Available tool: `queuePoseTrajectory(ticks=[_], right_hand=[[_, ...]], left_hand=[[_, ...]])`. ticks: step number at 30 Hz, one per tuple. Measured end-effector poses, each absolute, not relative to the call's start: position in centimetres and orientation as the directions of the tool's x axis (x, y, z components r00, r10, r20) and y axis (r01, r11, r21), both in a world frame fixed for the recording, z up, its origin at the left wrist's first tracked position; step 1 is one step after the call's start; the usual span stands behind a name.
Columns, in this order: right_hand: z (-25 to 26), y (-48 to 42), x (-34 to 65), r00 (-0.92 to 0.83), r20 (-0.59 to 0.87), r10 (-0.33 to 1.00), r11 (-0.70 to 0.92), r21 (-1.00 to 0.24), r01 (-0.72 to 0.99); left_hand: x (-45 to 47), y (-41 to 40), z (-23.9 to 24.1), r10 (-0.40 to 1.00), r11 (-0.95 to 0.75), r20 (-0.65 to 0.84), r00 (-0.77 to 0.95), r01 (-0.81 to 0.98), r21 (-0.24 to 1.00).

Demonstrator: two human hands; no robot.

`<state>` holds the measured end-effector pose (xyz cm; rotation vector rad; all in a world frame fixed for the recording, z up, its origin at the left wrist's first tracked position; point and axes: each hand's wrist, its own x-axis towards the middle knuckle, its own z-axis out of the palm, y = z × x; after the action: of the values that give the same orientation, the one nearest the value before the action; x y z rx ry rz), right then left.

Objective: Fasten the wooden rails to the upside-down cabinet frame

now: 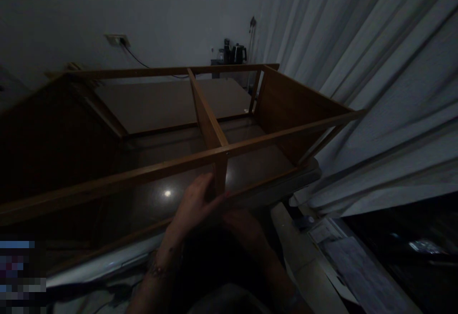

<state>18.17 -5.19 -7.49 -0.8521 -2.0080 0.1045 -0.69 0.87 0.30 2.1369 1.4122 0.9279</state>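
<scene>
Head view, dim as it is, gives me a wooden frame [171,164] across the middle, with a middle divider [206,109] between its long rails and a side panel [293,104] at the right end. I have the left hand [193,203] at the front upright [221,173] below that divider, thumb spread from the other fingers and reaching toward the upright's foot; I cannot tell whether they are clamped on it. My right hand [242,224] is just beside it, lower and to the right, near the frame's bottom edge; its fingers sink into shadow, so I cannot tell if they are together or apart. Beyond the frame I see a black kettle [237,54] and a cord [135,57] running from an outlet [113,40]. Pale curtains [386,75] hang on the right.
</scene>
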Motion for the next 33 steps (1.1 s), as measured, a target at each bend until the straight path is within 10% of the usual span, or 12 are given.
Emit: queuePoseTrajectory(ticks=[13, 28, 33], right_hand=[[-7.7, -6.4, 14.1, 0.21, 0.487, 0.848, 0.381, -0.835, 0.396], [-7.6, -5.5, 16.5, 0.014, 0.777, 0.63, 0.526, -0.439, 0.729], [-7.5, -6.2, 15.3, 0.098, 0.626, 0.774, 0.429, -0.631, 0.647]], left_hand=[[-0.7, 0.8, 0.5, 0.908, -0.417, 0.319, 0.271, 0.639, 0.646], [-0.7, 1.0, 0.1, 0.905, -0.424, 0.326, 0.273, 0.635, 0.646], [-0.7, 1.0, 0.2, 0.899, -0.435, 0.346, 0.269, 0.644, 0.63]])
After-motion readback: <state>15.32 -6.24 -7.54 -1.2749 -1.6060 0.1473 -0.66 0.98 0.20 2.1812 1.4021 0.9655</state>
